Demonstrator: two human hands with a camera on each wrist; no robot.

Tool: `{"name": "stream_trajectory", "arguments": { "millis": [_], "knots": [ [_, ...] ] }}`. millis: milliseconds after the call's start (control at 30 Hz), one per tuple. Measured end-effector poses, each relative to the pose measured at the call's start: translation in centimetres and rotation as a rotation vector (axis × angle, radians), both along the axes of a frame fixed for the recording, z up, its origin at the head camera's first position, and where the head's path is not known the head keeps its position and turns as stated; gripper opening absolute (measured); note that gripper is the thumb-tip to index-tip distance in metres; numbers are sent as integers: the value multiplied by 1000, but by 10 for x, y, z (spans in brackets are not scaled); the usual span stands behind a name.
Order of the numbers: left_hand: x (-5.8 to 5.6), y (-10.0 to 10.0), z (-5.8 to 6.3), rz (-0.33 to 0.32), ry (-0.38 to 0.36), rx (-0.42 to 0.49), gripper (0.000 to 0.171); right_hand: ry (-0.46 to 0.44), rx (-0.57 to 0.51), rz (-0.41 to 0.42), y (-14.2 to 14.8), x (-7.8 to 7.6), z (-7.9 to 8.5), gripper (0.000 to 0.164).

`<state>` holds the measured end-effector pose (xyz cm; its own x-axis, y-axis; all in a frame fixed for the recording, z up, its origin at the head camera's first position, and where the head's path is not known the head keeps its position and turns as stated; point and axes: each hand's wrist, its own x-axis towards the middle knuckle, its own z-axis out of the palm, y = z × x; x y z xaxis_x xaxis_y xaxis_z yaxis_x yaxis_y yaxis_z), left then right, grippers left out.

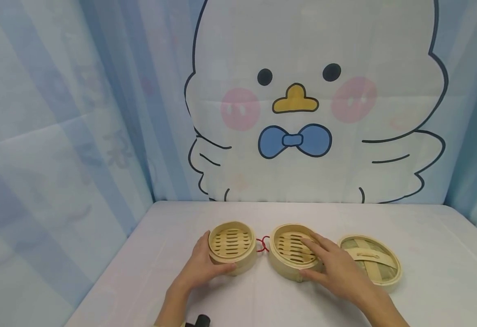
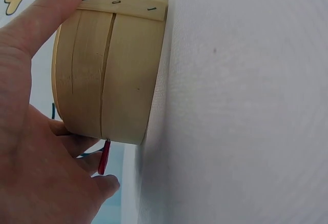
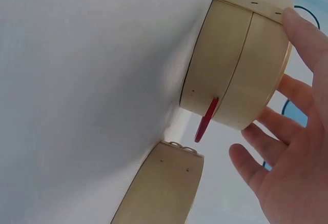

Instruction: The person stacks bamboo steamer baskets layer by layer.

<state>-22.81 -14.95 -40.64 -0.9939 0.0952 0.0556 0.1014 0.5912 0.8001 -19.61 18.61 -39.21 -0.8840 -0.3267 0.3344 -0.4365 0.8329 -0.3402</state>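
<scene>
Two round bamboo steamer baskets with slotted bases stand side by side on the white table, red cord loops (image 1: 263, 244) between them. My left hand (image 1: 205, 263) holds the left basket (image 1: 232, 243), its thumb along the front wall and fingers around the far left side. Thumb on the stapled band, my right hand (image 1: 336, 268) holds the right basket (image 1: 291, 245), fingers reaching over its top rim. The left wrist view shows the left basket's wall (image 2: 128, 70) close to the tabletop. In the right wrist view a red loop (image 3: 206, 120) hangs from the right basket's wall (image 3: 230, 55).
A woven bamboo lid (image 1: 371, 261) with a strip handle lies to the right, partly behind my right hand. The white-covered table (image 1: 263, 299) meets a cartoon-bird curtain (image 1: 295, 177) at the back. A small black object (image 1: 203, 320) shows near my left wrist.
</scene>
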Motion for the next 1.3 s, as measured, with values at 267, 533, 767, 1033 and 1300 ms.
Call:
{"name": "stream_trajectory", "arguments": {
  "millis": [267,533,767,1033,1300],
  "knots": [
    [-2,0,-2,-1,-1,2,123,47,12,4,0,2,0,68],
    [-4,-2,-5,9,-6,5,123,81,58,6,-2,3,0,45],
    [-4,-3,-5,9,1,1,123,104,46,31,-2,2,0,25],
    [-3,-3,-4,2,0,-4,123,110,21,8,-4,3,0,21],
    [-4,-2,-5,10,-9,-3,124,136,-32,5,-4,4,-1,20]
  ]
}}
